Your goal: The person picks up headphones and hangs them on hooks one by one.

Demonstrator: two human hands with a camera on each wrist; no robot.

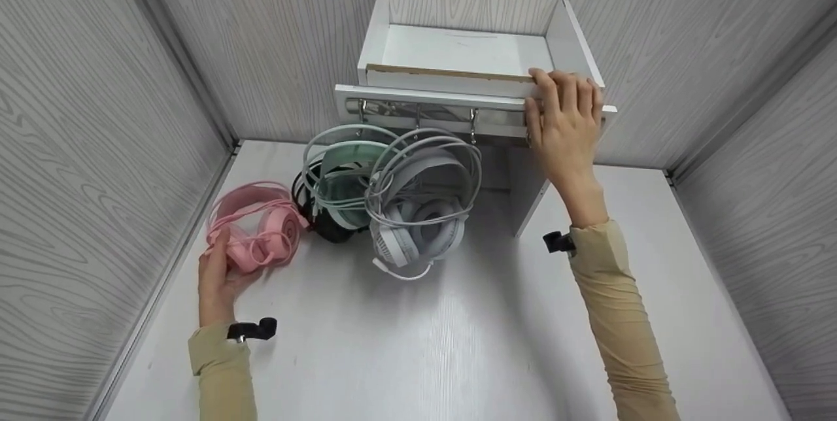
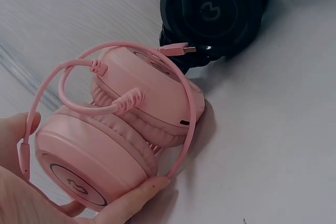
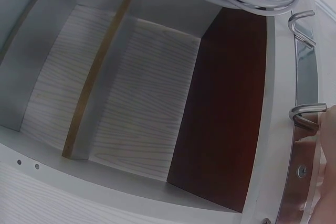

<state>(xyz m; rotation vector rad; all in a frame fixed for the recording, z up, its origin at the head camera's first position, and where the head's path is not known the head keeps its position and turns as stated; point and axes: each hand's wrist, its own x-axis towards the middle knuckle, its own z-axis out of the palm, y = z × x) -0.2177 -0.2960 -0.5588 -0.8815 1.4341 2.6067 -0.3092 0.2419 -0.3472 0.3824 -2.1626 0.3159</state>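
On the left of the head view, my left hand (image 1: 219,277) holds a pair of pink headphones (image 1: 281,235) low over the white surface. In the left wrist view, its thumb and fingers go round the lower earcup of the headphones (image 2: 94,150), whose cable loops across both cups. My right hand (image 1: 567,123) grips the front of a white shelf unit (image 1: 451,89) near its right end, fingers bent over the top edge. White-grey headphones (image 1: 418,238) and mint-green headphones (image 1: 346,195) hang at the hook rail with coiled cables. Black headphones (image 1: 332,228) are partly hidden behind them.
Metal hooks (image 1: 473,123) stick out along the rail; in the right wrist view, one hook (image 3: 307,114) sits beside my right hand. Grey wood-grain walls (image 1: 85,146) enclose the white tabletop (image 1: 392,349). A side panel (image 1: 528,192) of the unit stands at right.
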